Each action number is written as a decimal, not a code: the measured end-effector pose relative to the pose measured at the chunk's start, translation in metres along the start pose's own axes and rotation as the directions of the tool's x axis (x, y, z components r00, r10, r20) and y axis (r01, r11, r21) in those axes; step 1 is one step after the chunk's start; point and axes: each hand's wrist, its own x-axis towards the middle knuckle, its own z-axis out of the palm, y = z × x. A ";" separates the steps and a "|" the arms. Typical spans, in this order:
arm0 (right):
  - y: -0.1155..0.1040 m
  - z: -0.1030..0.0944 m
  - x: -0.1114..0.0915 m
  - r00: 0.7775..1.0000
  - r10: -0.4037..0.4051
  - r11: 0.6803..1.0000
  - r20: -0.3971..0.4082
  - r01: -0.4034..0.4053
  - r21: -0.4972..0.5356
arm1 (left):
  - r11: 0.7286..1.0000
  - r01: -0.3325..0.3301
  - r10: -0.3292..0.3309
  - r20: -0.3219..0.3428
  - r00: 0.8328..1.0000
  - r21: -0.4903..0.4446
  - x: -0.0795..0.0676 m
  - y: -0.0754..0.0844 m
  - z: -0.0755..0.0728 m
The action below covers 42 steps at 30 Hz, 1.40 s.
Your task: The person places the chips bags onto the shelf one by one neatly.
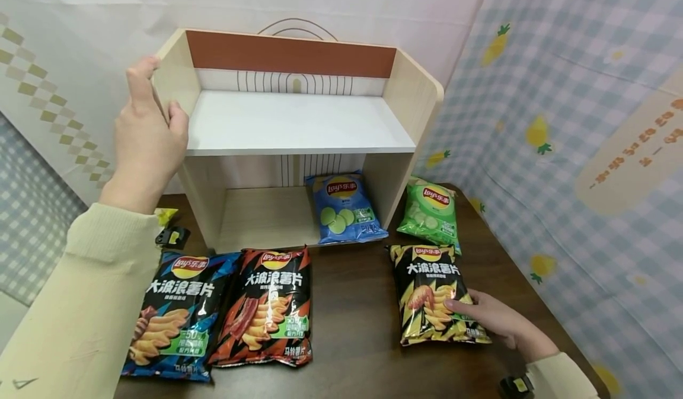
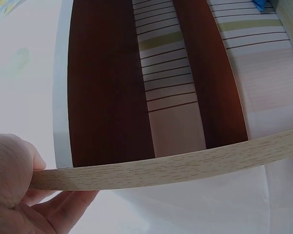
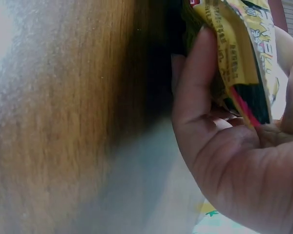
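Note:
My left hand [image 1: 149, 135] grips the left side panel of a small two-tier shelf [image 1: 299, 120], high up near its top. In the left wrist view, thumb and fingers lie on opposite faces of the wood-grain panel [image 2: 161, 170]. At the right, my right hand [image 1: 504, 322] holds a black-and-yellow chip bag [image 1: 427, 280] by its lower right side, thumb on the printed front. Its fingers curl behind the bag in the right wrist view, close over the brown tabletop [image 3: 63, 107]. A blue chip bag [image 1: 344, 206] leans inside the shelf's lower compartment, at the right.
A green chip bag [image 1: 432, 212] is just right of the shelf. In front of the shelf's left side lie a black-and-blue chip bag [image 1: 178, 316] and a black-and-red one [image 1: 269, 310]. Patterned cloth walls [image 1: 565, 120] enclose the table. A yellow packet [image 1: 165, 215] peeks out behind the left sleeve.

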 end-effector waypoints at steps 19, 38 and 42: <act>-0.002 0.012 0.003 0.977 -0.138 0.990 -0.161 0.137 -0.021 | 1.000 -0.005 0.004 -0.010 1.000 -0.004 0.000 -0.001 0.001; -0.038 0.046 -0.001 0.968 -0.242 0.968 -0.062 0.236 -0.087 | 1.000 0.024 -0.024 0.019 1.000 0.009 -0.001 0.005 -0.002; -0.045 0.055 -0.001 0.960 -0.278 0.959 -0.035 0.275 -0.073 | 1.000 0.023 -0.023 0.014 1.000 0.009 -0.001 0.005 -0.002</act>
